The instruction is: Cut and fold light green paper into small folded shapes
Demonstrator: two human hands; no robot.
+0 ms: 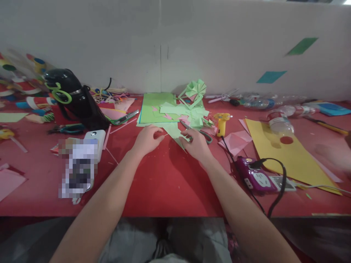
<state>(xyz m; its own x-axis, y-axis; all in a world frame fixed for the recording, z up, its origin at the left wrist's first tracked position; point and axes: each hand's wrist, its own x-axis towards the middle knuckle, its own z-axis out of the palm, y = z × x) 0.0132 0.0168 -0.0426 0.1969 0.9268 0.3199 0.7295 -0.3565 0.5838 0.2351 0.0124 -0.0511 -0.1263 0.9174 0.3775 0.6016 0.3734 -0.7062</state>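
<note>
Both my forearms reach out over the red table (pixel 164 182). My left hand (pixel 146 139) is curled, its fingertips pinching the edge of a light green paper piece (pixel 173 130). My right hand (pixel 195 145) is closed round the handles of a pair of scissors (pixel 197 131), whose blades point up and left onto the green paper. Just beyond lie green paper sheets (pixel 156 106) and a heap of folded green paper shapes (pixel 195 100).
A yellow glue gun (pixel 221 122), pink paper (pixel 236 141), a yellow sheet (pixel 285 153), a purple power strip (pixel 253 175) with a black cable and plastic bottles (pixel 279 122) lie right. A black bag (pixel 74 96), a white device (pixel 94 140) and craft clutter lie left. A white wall stands behind.
</note>
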